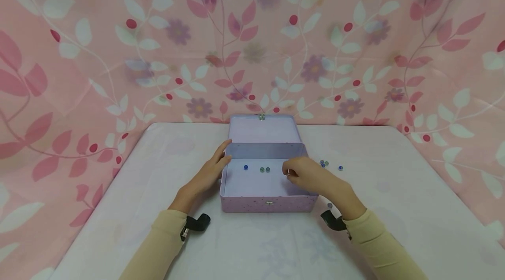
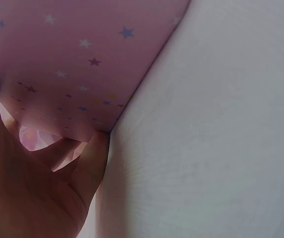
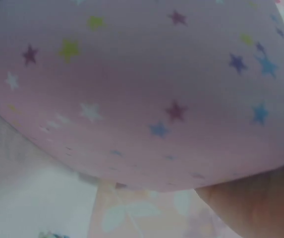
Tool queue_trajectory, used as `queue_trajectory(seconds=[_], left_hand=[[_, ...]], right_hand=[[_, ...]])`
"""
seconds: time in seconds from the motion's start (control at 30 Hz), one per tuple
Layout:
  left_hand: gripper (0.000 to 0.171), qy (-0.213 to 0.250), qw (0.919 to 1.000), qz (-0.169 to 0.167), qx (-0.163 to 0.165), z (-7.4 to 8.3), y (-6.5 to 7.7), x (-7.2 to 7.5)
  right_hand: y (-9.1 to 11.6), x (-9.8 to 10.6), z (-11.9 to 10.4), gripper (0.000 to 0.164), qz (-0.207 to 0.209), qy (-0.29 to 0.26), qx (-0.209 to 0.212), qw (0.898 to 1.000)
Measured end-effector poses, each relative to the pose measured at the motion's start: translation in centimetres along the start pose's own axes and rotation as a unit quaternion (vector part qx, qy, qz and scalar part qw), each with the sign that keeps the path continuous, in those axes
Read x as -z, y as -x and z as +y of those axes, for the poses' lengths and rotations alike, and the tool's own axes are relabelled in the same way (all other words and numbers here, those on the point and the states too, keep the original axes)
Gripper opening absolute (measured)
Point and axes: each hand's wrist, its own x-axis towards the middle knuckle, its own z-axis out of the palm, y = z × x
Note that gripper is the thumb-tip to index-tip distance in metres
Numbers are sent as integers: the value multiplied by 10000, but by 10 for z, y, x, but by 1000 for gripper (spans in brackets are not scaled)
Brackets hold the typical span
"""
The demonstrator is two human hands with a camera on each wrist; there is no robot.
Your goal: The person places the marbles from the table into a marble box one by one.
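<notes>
Pink cloth (image 1: 252, 43) printed with leaves and flowers hangs behind and beside a white-covered table (image 1: 410, 214).

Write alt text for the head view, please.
A person's right hand hangs over an open pink box where three marbles show; the left hand touches its left side, and more marbles lie on the table to the right.
</notes>
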Motion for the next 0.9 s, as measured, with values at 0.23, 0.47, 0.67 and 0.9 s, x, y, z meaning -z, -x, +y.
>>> queue_trajectory(seconds=[0.23,0.47,0.67,0.9], left_hand=[[54,38,10000,18,14,1,0,0],[55,17,10000,20,11,1,1,1],[55,-11,10000,31,30,1,1,0],[54,-36,10000,47,63,1,1,0]], right_hand=[[0,-6,-3,12,-163,152,-173,9996],[-2,-11,-4,12,-142,610,-63,9980],[-2,-15,-5,10,-184,840,-122,9962],[0,-17,-6,8,-127,989,-103,9950]])
